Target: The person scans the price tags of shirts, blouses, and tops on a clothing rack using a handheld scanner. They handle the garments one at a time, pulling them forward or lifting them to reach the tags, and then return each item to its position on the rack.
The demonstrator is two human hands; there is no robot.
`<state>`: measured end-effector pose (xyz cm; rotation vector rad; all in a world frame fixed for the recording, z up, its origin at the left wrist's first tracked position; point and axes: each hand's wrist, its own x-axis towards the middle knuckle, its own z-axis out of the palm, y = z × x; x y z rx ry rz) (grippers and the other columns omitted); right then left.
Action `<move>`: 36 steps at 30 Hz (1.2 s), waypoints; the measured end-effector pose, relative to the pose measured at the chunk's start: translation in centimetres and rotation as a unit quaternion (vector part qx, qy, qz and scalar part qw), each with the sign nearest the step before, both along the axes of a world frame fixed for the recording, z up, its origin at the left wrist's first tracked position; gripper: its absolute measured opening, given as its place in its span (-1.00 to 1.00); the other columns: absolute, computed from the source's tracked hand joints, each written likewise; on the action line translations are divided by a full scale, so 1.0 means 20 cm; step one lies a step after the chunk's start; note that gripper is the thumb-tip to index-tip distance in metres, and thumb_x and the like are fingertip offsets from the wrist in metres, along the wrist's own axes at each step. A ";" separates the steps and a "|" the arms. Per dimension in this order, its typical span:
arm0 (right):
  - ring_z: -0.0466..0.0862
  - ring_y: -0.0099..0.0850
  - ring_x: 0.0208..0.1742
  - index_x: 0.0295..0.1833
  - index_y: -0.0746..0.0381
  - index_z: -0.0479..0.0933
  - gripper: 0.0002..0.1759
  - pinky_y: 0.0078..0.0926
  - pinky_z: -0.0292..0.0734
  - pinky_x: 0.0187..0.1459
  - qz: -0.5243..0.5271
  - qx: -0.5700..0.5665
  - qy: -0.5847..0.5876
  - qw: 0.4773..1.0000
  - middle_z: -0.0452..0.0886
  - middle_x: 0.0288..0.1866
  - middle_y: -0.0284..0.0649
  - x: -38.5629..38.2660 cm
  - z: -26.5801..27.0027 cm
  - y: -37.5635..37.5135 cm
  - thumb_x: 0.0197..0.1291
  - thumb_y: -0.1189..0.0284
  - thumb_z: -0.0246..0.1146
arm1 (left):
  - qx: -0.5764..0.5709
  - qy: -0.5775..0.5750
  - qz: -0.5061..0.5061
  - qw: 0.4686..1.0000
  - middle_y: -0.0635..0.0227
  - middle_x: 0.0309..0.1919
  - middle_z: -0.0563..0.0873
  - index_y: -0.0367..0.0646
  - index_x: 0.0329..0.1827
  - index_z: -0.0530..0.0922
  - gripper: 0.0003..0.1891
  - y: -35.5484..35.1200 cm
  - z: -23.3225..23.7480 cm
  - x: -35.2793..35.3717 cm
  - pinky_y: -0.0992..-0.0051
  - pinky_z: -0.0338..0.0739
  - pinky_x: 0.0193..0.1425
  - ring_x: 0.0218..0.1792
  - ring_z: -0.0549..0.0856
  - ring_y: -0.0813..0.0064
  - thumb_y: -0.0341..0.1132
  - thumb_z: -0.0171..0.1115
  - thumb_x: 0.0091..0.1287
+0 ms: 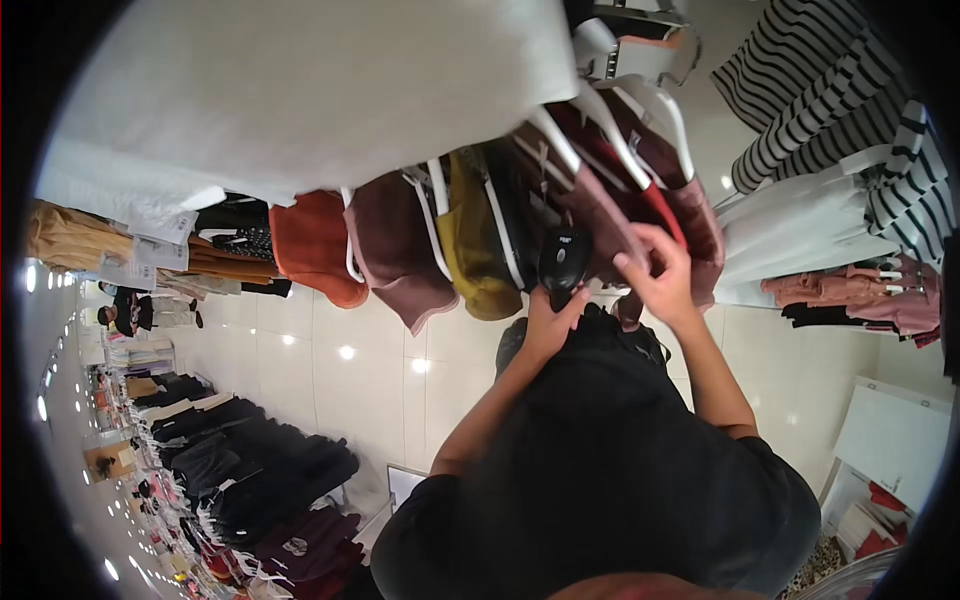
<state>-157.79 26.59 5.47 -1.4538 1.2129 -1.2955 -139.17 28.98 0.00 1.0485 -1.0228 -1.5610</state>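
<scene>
My left hand is closed round the handle of a black handheld barcode scanner, which points up at the hanging clothes. My right hand has its fingers bent and pinched at the edge of a dusty-pink garment on a white hanger. Just beside that hand hang a red garment and a dark maroon one. To the left of the scanner are a mustard garment, a mauve one and an orange one.
A large pale panel covers the upper left, above the rail of clothes. Striped tops hang at the upper right. Dark clothes fill a rack at lower left. Another person stands far off on the tiled floor.
</scene>
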 end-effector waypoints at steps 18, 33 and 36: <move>0.43 -0.11 0.36 0.29 0.34 0.34 -0.31 -0.28 0.28 0.36 0.248 -0.060 0.043 0.966 0.39 0.33 0.03 -0.09 -0.01 0.18 -0.04 0.64 0.32 | -0.207 -0.012 0.141 0.968 0.35 -0.15 0.58 -0.25 0.00 0.48 -0.78 0.23 0.04 -0.35 0.57 0.48 -0.08 -0.18 0.56 0.61 -0.45 0.17 0.31; 0.64 -0.43 -0.14 0.10 0.37 0.44 -0.53 -0.51 0.50 -0.05 0.211 0.021 -0.003 0.977 0.63 -0.14 -0.14 0.26 -0.14 0.28 0.00 0.55 0.26 | -0.332 -0.267 0.197 0.883 -0.07 0.13 0.52 -0.30 -0.05 0.61 -0.41 0.20 0.19 0.05 0.04 0.33 0.25 0.13 0.50 -0.12 -0.20 0.59 -0.15; 0.62 -0.48 -0.12 0.08 0.36 0.46 -0.58 -0.52 0.50 -0.05 0.198 0.014 0.027 0.980 0.63 -0.13 -0.17 0.38 -0.12 0.32 0.05 0.56 0.27 | -0.320 -0.269 0.161 0.894 -0.14 0.21 0.43 -0.29 0.01 0.58 -0.37 0.21 0.21 0.21 0.05 0.30 0.26 0.18 0.43 -0.15 -0.15 0.57 -0.13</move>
